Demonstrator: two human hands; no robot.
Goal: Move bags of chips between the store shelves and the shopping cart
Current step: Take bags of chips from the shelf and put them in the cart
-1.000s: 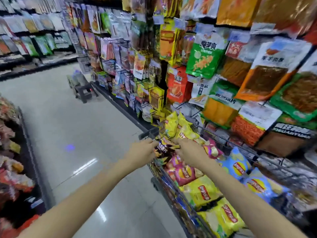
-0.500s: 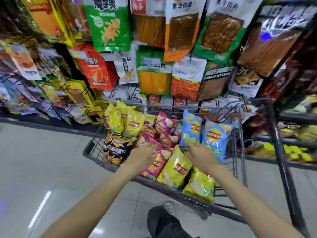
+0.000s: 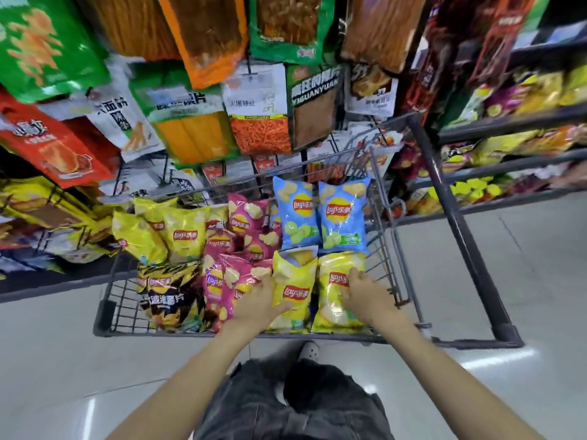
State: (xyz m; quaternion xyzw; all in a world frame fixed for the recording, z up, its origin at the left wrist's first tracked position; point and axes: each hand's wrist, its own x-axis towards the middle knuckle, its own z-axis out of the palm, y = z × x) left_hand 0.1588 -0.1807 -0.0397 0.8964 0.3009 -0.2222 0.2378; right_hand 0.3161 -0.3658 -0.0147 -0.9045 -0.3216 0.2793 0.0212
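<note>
A wire shopping cart (image 3: 222,334) stands in front of me, packed with chip bags. My left hand (image 3: 259,304) grips the left edge of a yellow chip bag (image 3: 295,292) at the cart's near side, thumb across its front. My right hand (image 3: 365,296) holds a second yellow chip bag (image 3: 332,308) just to the right, fingers curled on its upper part. Behind them stand two blue bags (image 3: 297,214) (image 3: 343,214). Pink bags (image 3: 247,223) fill the middle, more yellow bags (image 3: 187,233) sit at the far left, and a black bag (image 3: 168,293) lies near left.
Hanging snack packs (image 3: 260,122) cover the rack straight behind the cart. Shelves of snacks (image 3: 508,128) run along the right. The cart's dark handle frame (image 3: 460,233) slants down the right side. My legs and a shoe (image 3: 309,350) are below the cart, on a pale tiled floor.
The view has swung from the aisle to look down on the cart. Both hands moved from the far bags to the two yellow bags at the near side.
</note>
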